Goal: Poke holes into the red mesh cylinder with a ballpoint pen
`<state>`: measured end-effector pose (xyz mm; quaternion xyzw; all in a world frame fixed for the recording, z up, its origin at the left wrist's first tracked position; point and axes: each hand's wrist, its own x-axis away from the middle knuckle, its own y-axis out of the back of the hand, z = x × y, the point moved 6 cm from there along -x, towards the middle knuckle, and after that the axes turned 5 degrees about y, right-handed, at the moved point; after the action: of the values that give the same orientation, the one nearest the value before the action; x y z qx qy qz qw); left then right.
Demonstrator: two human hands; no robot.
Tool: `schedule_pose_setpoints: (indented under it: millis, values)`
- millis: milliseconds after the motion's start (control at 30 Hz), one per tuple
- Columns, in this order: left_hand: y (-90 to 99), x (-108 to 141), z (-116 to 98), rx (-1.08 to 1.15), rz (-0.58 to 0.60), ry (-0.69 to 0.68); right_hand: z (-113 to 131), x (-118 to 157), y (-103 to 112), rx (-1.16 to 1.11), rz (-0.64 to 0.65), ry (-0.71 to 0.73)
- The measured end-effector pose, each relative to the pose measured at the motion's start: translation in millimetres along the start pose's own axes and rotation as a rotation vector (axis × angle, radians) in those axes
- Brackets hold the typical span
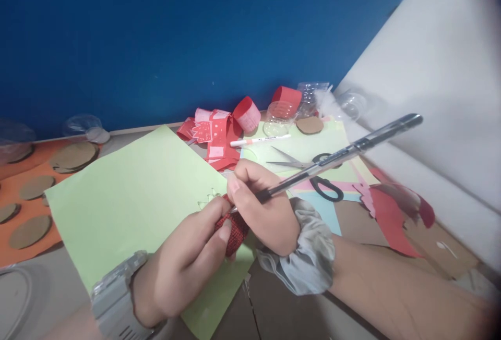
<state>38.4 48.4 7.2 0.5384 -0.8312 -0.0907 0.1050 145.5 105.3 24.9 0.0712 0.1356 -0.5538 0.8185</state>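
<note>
My right hand (266, 207) grips a clear pen with a dark cap end (336, 157), its tip pointing down and left at a small dark red textured piece (237, 233). Pinched between thumb and fingers of my left hand (191, 256), that red piece sits over the right part of a light green sheet (129, 199). A small zigzag outline (209, 198) is drawn on the sheet, just above my left fingertips. The pen tip is partly hidden between the fingers.
Black-handled scissors (329, 189) lie on stacked coloured papers behind my right hand, near a white marker (260, 141). Red paper crafts (219, 134) and clear plastic cups (279, 116) stand along the blue wall. Cardboard discs (30, 231) rest on orange paper at left; red scraps (395, 220) at right.
</note>
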Motion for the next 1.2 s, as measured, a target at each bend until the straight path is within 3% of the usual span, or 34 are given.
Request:
schedule_pose_setpoints:
  millis: [1200]
  values:
    - [-0.8,-0.2,0.9,0.013,0.021,0.009,-4.3,0.0,-0.3,-0.031,-0.007,-0.017]
